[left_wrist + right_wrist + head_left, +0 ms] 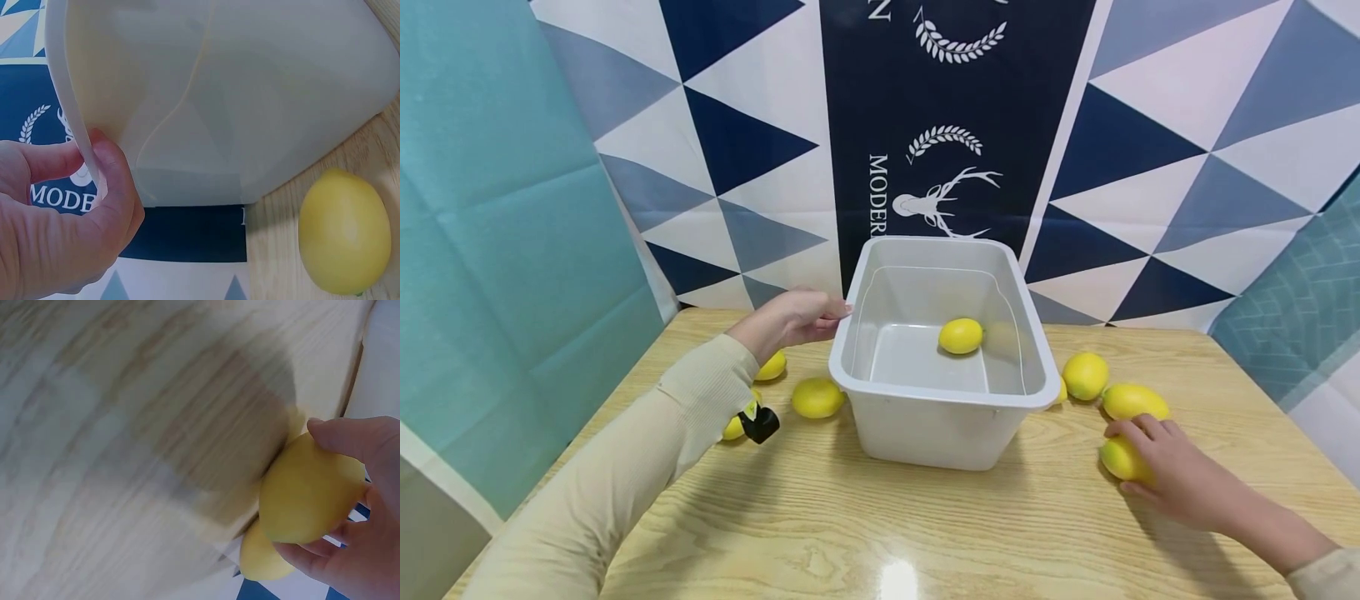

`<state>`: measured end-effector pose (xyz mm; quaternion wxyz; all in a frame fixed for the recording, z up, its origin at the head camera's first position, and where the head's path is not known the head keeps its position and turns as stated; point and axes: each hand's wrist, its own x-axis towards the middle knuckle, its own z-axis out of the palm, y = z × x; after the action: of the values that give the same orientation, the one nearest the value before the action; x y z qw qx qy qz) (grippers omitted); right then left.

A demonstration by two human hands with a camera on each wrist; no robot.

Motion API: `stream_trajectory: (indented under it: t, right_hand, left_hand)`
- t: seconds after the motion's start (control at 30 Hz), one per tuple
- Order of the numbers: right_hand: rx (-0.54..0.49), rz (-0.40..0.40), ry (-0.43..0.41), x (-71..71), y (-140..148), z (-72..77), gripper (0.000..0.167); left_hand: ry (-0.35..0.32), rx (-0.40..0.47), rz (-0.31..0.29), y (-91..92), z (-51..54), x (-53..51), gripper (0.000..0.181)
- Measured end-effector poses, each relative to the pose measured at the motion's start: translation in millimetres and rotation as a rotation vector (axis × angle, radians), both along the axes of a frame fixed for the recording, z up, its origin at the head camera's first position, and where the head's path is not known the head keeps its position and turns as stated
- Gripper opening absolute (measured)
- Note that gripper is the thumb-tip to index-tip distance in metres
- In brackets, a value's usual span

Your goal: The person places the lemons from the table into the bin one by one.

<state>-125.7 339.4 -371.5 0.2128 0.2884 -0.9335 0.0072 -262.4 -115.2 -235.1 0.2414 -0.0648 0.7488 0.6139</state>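
A light grey plastic bin (940, 425) stands mid-table with one lemon (961, 336) lying inside it. My left hand (797, 317) pinches the bin's left rim; in the left wrist view the thumb and fingers (115, 169) lie on either side of that edge. On the right of the table, my right hand (1180, 475) grips a yellow lemon (1126, 461), its fingers and thumb curled round it. The right wrist view shows this lemon (309, 490) close up, with another lemon (262, 553) beyond it. Whether the gripped lemon touches the table is hard to tell.
Right of the bin lie more lemons, one round (1086, 375) and one longer (1135, 402), with another partly hidden behind the bin. Left of it sits a lemon (817, 397), with others partly behind my left arm. A patterned cloth (760, 167) hangs behind the wooden table (820, 517).
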Motion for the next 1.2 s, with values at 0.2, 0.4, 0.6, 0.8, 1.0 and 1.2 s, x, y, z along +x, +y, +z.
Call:
stream_trajectory:
  t: [0.2, 0.4, 0.6, 0.8, 1.0, 1.2]
  right_hand:
    - [0.028, 0.018, -0.025, -0.9, 0, -5.1, 0.072]
    - [0.032, 0.018, -0.041, -0.6, -1, -1.7, 0.07]
    - [0.043, 0.038, -0.034, -0.7, 0, -0.7, 0.07]
    - [0.051, 0.049, -0.059, 0.1, 2, 0.9, 0.069]
    - [0.056, 0.096, -0.018, -0.8, 2, 3.9, 0.072]
    - [0.045, 0.12, 0.001, -2.0, 1, 5.5, 0.074]
  left_hand:
    - [-0.005, -0.006, 0.009, 0.2, 0.7, -0.1, 0.041]
    - [0.009, -0.021, 0.004, 0.5, 2.2, 0.0, 0.04]
    - [0.011, -0.015, 0.003, 0.4, 4.1, 3.9, 0.039]
    - [0.006, -0.012, 0.005, 0.9, 0.5, 2.0, 0.039]
    - [0.005, -0.009, 0.005, 0.9, -0.7, 0.9, 0.04]
    - [0.017, 0.005, -0.008, 1.5, 0.3, 1.3, 0.039]
